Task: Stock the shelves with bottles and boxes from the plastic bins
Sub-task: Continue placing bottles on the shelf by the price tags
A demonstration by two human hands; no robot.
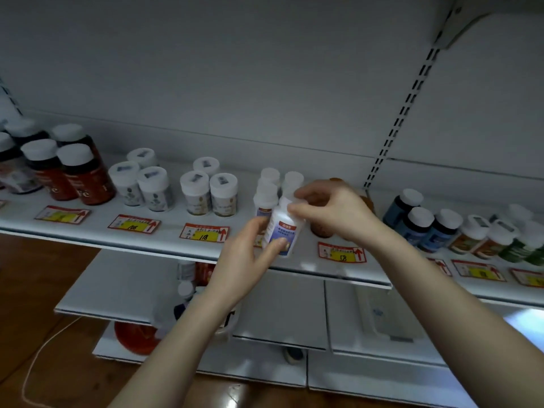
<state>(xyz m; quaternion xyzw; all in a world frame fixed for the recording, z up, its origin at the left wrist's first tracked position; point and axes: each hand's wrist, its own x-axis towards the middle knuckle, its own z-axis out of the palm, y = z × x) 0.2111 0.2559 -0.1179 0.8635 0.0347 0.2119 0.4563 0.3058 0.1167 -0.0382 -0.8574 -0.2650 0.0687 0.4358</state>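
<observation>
Left hand (244, 260) grips white pill bottle (283, 231) body, right hand (329, 213) pinches its top; sloppy set-down could topple white bottles (266, 195) behind.

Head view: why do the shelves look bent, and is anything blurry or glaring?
Head view: the wide-angle lens bows the shelf; light is dim and even; print on the bottle and price tags looks soft; a bright glare patch sits lower right.

Price tags (134, 224); wht cord (48, 338) on wood flr (44, 275).
</observation>
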